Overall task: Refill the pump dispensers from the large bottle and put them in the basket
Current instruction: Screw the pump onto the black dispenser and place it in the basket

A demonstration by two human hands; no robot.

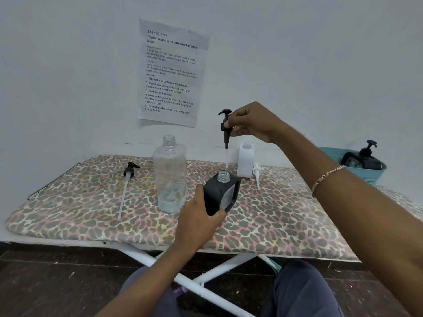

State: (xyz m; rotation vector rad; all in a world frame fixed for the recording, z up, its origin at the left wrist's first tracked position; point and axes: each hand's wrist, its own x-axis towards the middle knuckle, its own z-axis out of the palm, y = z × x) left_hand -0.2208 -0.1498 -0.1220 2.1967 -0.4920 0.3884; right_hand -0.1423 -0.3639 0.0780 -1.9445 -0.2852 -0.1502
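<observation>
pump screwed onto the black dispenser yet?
No: the right hand holds the black pump in the air, its tube hanging above the open neck of the black dispenser that the left hand grips.

Uncapped black dispenser [220, 195] tilts beside upright, nearly empty large bottle [169, 175].

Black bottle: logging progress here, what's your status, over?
Left hand grips black bottle, tilted, neck open. Right hand pinches pump, tube hanging just above the neck. Nothing between them.
</observation>
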